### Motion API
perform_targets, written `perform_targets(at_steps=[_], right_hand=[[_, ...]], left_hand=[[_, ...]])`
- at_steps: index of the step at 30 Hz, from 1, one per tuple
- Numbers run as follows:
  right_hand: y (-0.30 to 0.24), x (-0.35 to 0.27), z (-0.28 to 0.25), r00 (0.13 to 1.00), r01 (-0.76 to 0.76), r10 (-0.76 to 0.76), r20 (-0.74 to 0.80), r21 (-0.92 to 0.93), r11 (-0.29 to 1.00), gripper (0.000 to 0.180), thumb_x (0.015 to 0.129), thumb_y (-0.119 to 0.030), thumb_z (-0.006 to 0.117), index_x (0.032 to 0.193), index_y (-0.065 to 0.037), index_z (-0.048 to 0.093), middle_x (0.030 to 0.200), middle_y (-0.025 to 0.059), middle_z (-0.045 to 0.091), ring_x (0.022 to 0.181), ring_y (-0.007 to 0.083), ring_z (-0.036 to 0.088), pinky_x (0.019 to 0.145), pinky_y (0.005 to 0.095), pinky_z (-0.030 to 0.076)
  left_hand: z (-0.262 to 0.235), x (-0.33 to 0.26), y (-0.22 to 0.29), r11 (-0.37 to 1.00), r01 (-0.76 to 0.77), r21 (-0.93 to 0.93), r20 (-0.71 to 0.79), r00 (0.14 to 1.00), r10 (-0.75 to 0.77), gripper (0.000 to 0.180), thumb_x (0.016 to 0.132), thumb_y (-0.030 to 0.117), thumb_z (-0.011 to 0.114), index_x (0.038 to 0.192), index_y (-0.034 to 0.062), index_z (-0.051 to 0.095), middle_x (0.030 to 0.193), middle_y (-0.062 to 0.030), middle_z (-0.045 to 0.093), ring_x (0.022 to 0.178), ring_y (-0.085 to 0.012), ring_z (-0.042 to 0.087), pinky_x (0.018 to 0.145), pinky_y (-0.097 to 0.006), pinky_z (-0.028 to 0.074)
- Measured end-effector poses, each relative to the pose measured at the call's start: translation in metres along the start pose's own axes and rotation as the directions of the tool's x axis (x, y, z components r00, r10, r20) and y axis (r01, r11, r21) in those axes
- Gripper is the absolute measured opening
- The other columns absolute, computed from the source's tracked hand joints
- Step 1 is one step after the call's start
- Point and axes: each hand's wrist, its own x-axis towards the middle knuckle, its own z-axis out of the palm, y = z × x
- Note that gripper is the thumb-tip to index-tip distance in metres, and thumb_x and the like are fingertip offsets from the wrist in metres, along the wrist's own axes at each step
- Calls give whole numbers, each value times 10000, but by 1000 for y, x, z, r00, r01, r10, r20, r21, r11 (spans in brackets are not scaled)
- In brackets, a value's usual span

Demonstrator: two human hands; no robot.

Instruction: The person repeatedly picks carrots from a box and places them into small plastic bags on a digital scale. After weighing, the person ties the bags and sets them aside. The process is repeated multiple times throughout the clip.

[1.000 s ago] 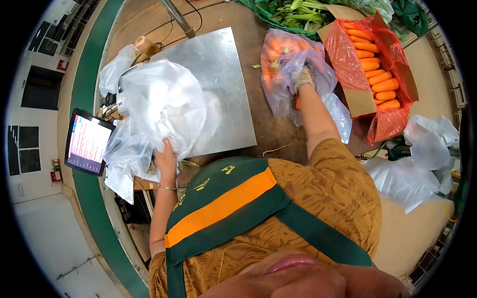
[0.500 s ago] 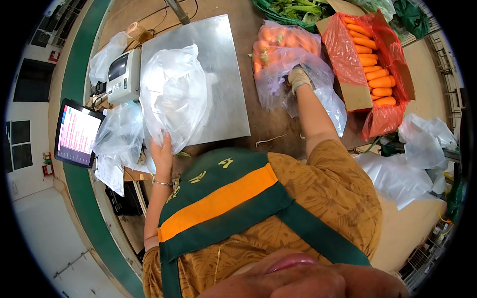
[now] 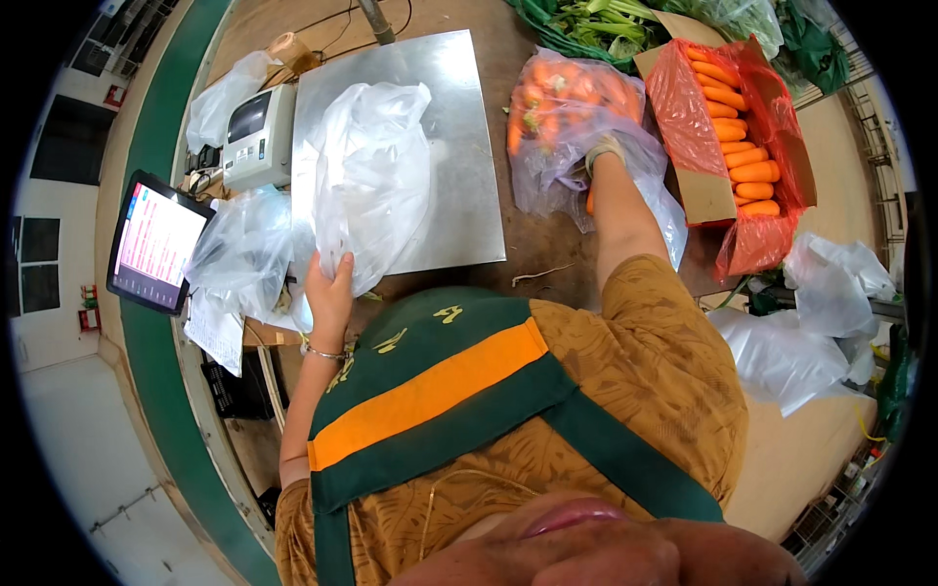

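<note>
- Here, the brown table (image 3: 532, 244) is the biggest thing, and everything I work with lies on it.
- On it lies a flat steel plate (image 3: 459, 146), which looks like the top of a scale, with a pole (image 3: 374, 21) rising at its far edge.
- To my right stands an open box (image 3: 708, 190) with a red liner, and rows of carrots (image 3: 743, 132) fill it.
- An empty clear bag (image 3: 376, 176) lies crumpled on the plate, from its middle down to its near edge.
- A second bag (image 3: 562, 103), already with carrots inside, lies on the table between the plate and the box.
- Greens (image 3: 606, 20) lie at the far side, behind that bag.
- More loose plastic (image 3: 239, 249) is piled left of the plate, and white sacks (image 3: 811, 322) lie to my far right.
- A tablet (image 3: 156, 239) with a lit screen stands at the left edge, and a small printer (image 3: 256, 137) is just beside the plate.
- My left hand (image 3: 330, 288) is closed on the near end of the empty bag, pinching the plastic.
- My right hand (image 3: 604, 156), in a light glove, is inside the mouth of the carrot bag; the film hides the fingers, so I cannot tell if they hold something.
</note>
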Motion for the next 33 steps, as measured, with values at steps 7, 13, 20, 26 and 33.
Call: perform_targets(at_steps=[7,13,20,26,33], right_hand=[[43,-27,2,977,199,-206,50,124,972,768,709,-400,755,1349,-85,472,1280,187,582,1127,345,596,897,431,503],[98,-98,32,890,242,-423,-170,963,122,602,693,-220,833,1196,-95,524,1020,106,615,891,233,632,726,362,532],[114,-232,-27,771,-158,-602,209,978,137,909,737,-289,780,1486,-182,277,1194,130,578,891,240,632,654,310,538],[-26,-306,-48,441,-154,-886,146,984,85,841,753,-204,757,1460,-99,313,1151,155,607,945,205,628,792,319,530],[-207,-236,76,475,-464,-875,95,872,-157,381,894,-230,646,1229,-97,522,895,22,597,766,164,585,647,300,495]], left_hand=[[-16,12,-10,999,-53,13,-49,997,54,346,876,182,669,1140,-34,606,961,-130,682,858,-206,625,795,-336,489],[-20,19,8,999,-32,6,35,999,32,288,871,181,675,1066,-21,614,863,-91,654,757,-163,580,701,-323,472],[-25,17,10,991,-113,-66,-5,994,113,310,860,165,685,1094,-22,607,905,-98,667,789,-158,601,716,-311,484],[-10,20,30,944,-313,-104,-13,949,314,354,908,172,651,1189,-26,565,893,-126,684,765,-161,611,708,-308,498],[0,6,15,958,-252,-137,210,938,277,242,971,144,517,1174,33,586,690,-44,552,613,-100,482,567,-280,409]])
